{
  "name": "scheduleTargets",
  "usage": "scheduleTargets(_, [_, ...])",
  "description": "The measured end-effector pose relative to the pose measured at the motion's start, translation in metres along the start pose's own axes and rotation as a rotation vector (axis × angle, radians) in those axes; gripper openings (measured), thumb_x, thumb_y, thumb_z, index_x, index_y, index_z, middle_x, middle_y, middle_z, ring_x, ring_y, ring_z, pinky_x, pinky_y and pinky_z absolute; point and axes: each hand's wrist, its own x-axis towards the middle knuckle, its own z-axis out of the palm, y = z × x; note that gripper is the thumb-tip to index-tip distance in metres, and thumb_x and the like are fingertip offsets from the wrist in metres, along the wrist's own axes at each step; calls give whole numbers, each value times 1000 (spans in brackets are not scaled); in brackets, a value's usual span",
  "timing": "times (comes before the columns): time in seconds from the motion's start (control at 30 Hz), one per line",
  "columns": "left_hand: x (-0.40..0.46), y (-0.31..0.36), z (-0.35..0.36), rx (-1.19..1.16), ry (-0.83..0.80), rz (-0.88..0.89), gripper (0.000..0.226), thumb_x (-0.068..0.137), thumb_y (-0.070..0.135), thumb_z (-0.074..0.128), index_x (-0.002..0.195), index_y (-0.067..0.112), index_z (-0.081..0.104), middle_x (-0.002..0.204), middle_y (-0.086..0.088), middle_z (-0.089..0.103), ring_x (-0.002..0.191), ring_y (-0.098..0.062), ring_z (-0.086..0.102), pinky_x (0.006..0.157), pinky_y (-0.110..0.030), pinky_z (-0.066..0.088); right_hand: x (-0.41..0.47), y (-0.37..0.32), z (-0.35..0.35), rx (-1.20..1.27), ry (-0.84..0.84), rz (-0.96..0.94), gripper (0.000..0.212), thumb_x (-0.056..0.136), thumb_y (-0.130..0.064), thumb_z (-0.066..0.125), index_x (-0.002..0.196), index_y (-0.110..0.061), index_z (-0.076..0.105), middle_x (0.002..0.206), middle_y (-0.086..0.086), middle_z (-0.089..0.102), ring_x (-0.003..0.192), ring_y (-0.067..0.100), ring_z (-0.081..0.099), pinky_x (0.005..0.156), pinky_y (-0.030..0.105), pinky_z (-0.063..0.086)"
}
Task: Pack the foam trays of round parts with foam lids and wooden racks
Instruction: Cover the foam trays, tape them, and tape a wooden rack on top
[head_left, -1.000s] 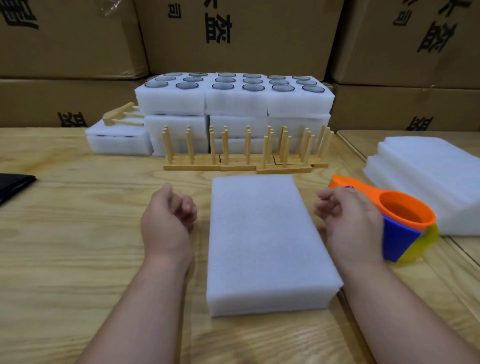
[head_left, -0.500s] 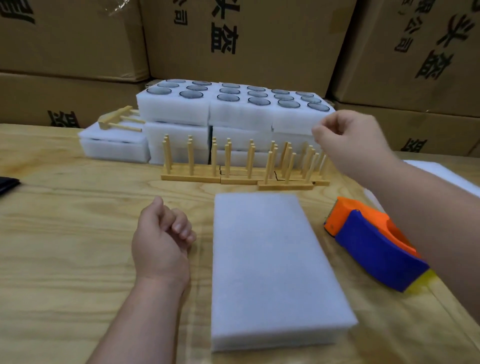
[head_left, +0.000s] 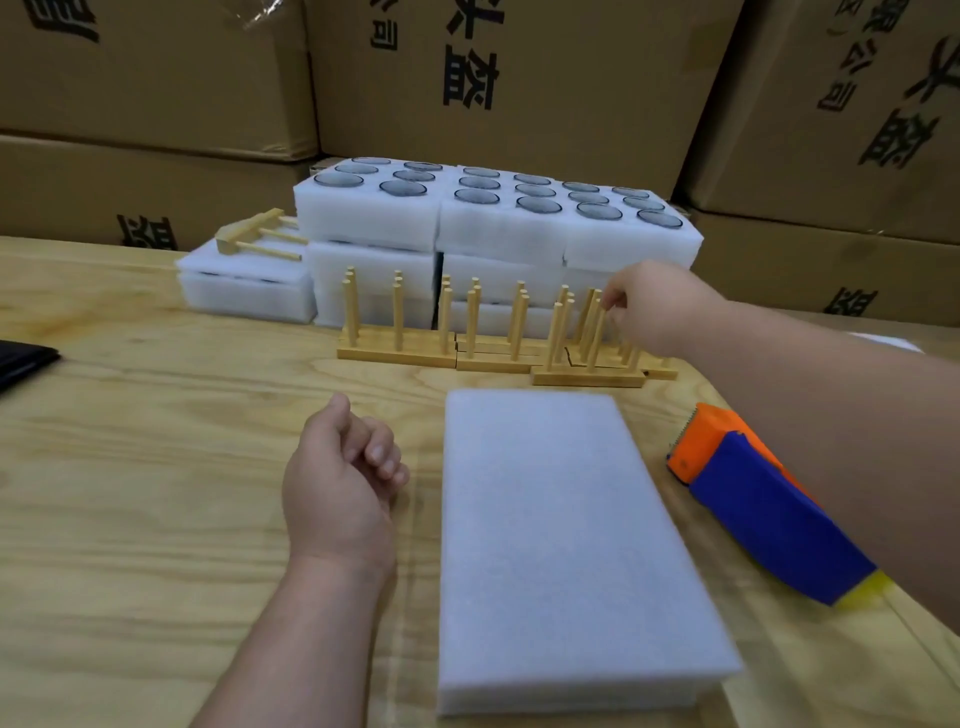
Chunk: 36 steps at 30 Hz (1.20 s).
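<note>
A closed white foam tray with its lid (head_left: 561, 545) lies on the table in front of me. Behind it stands a row of wooden peg racks (head_left: 395, 348). My right hand (head_left: 654, 306) reaches over the right end of the row, and its fingertips pinch the peg tops of the rightmost rack (head_left: 587, 376). My left hand (head_left: 337, 493) rests on the table left of the closed tray, loosely curled and holding nothing. Stacked open foam trays (head_left: 498, 234) with dark round parts (head_left: 537, 203) stand behind the racks.
A blue and orange tape dispenser (head_left: 769, 514) lies right of the closed tray, under my right forearm. At the back left, a low foam tray (head_left: 244, 296) carries a tipped wooden rack (head_left: 254, 240). Cardboard boxes (head_left: 519, 78) wall the back. A black object (head_left: 21, 361) lies at the left edge.
My right hand left the table beside the closed tray, rose over the tape dispenser and came down onto the rightmost rack's pegs. The left hand stayed put.
</note>
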Motion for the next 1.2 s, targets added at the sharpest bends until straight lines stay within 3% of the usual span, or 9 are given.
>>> scheduleTargets(0.3, [-1,1,0,10,16,7,58,102,29,41,45,27,35,53,3,33,47,-14,32,47,-27,28,-1,0,-10,-125,-71,-19,23,96,-9,54,111,-21,67,106,4,66,97,28,60,83,39,56])
scheduleTargets(0.47, [-1,0,-1,17,19,19,57,101,29,42,44,27,36,53,4,33,47,-13,32,47,-27,28,-7,2,-41,-79,57,-43,12,100,-20,54,104,-26,64,107,2,66,95,27,60,82,40,54])
scheduleTargets(0.57, [-1,-1,0,23,18,19,57,101,28,42,45,27,36,53,4,34,48,-13,32,47,-27,28,-21,1,-66,136,207,-52,7,98,-24,60,101,-26,67,102,-3,68,84,23,61,67,32,47])
scheduleTargets(0.7, [0,-2,-1,21,17,12,55,101,28,43,46,27,36,53,4,33,48,-13,32,46,-26,28,-59,-3,-76,538,325,28,7,97,-25,61,92,-28,66,83,-11,75,71,13,70,63,31,55])
scheduleTargets(0.8, [-1,-2,0,26,22,16,54,101,28,43,48,26,35,54,3,34,48,-13,32,47,-26,28,-93,-6,-64,800,382,103,10,97,-22,62,92,-27,69,83,-14,77,59,6,63,62,31,55])
scheduleTargets(0.87, [-2,-2,1,32,25,22,53,101,27,43,49,26,35,53,3,34,47,-13,32,46,-26,28,-116,-8,-55,922,404,138,12,98,-23,63,91,-27,71,84,-12,77,55,3,56,53,22,49])
scheduleTargets(0.97, [-2,-2,2,40,19,22,52,101,26,43,49,26,35,53,3,34,47,-13,31,45,-26,28,-140,-10,-45,1080,376,152,14,99,-24,63,90,-25,74,88,-6,78,51,3,49,42,17,40])
scheduleTargets(1.2, [-1,-4,0,123,-6,43,34,83,34,52,53,25,42,55,3,40,48,-14,34,46,-27,30,-145,-17,-38,1324,122,173,13,98,-18,63,90,-16,73,91,8,78,45,7,40,36,15,27])
